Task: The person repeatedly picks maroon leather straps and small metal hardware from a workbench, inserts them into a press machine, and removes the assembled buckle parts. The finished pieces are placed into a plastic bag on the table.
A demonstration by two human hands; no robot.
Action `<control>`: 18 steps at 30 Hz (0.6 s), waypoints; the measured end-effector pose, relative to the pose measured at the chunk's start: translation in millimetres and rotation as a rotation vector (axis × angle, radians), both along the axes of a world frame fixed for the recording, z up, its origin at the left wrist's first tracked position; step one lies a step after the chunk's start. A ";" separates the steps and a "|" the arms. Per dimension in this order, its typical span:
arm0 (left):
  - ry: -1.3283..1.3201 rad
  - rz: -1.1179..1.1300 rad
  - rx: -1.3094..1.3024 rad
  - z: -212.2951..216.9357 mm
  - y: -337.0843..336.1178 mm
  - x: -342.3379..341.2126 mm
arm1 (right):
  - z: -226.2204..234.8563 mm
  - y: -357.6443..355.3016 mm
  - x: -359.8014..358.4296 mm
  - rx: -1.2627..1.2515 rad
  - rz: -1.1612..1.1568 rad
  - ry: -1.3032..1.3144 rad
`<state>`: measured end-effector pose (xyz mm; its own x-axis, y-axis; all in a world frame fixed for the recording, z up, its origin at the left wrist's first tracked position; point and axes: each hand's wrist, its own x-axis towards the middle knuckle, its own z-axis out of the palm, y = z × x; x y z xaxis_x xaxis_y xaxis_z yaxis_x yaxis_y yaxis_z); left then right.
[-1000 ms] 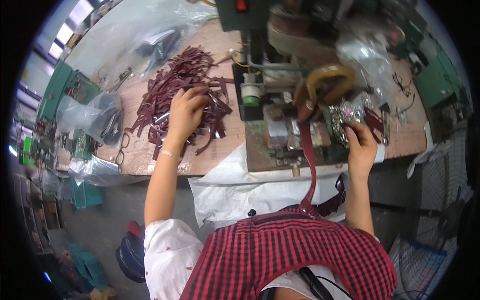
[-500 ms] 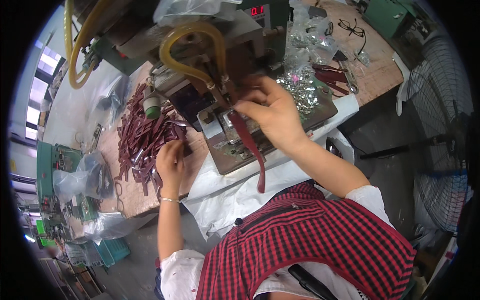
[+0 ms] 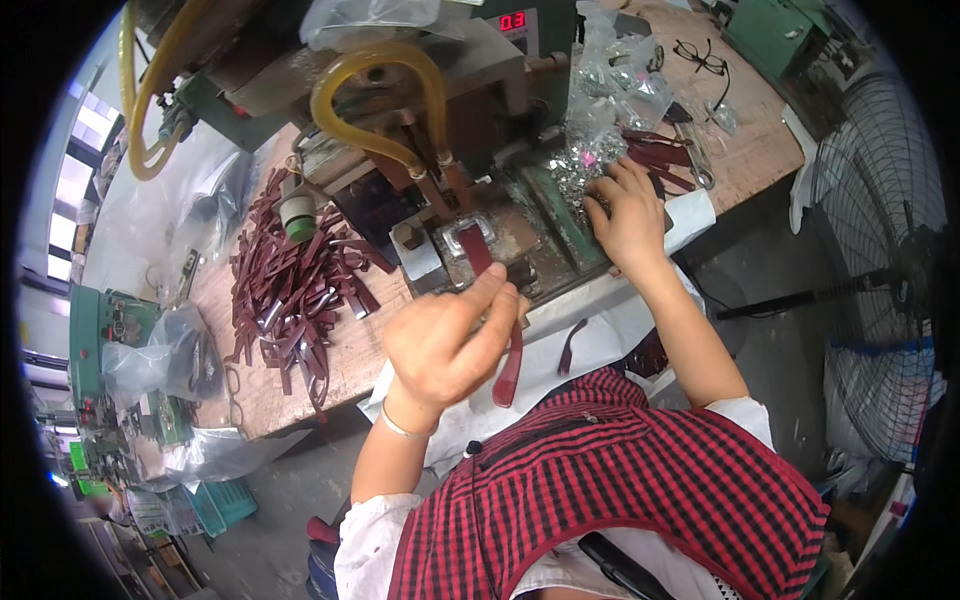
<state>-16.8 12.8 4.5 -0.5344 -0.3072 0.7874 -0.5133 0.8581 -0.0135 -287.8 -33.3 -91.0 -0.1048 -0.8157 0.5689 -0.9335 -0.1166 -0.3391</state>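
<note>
As a worker in a red-and-black checked apron (image 3: pixel 600 440) sits close to a table (image 3: pixel 768 128), the left hand (image 3: pixel 440 345) pinches a maroon strip (image 3: pixel 480 256) between thumb and fingers at the front of a bench machine (image 3: pixel 490 75). The strip's upper end lies at a small metal fixture (image 3: pixel 450 240) beneath the machine's head, and its lower end hangs below the fingers, over a white sheet (image 3: pixel 600 325) along the near edge.

The right hand (image 3: pixel 630 220), fingers bent, reaches to a heap of small shiny parts (image 3: pixel 570 175) on the machine's right; whether it grasps one cannot be told, since the fingertips are partly hidden.

To the machine's left, a tangled pile of maroon pieces (image 3: pixel 300 280) spreads across the wood, while a few more maroon pieces (image 3: pixel 657 152) lie just beyond the right hand. A looped yellow hose (image 3: pixel 430 80) bends over the machine, near a lit red display (image 3: pixel 513 21). Toward the far right of the table lies a pair of dark-framed glasses (image 3: pixel 700 60); a large black fan (image 3: pixel 870 270) stands on that side, and a teal basket (image 3: pixel 228 505) sits low at left.
</note>
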 end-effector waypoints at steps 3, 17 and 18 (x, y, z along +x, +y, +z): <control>0.052 -0.051 -0.001 -12.2 -7.7 -1.8 | 0.3 -8.5 -11.0 -0.126 0.039 -0.126; 0.156 -0.003 0.222 -8.6 27.6 10.7 | -5.5 -56.1 23.0 -0.054 0.141 0.127; 0.178 0.008 0.253 -10.0 45.1 19.3 | -6.8 -45.9 18.4 -0.058 0.160 0.135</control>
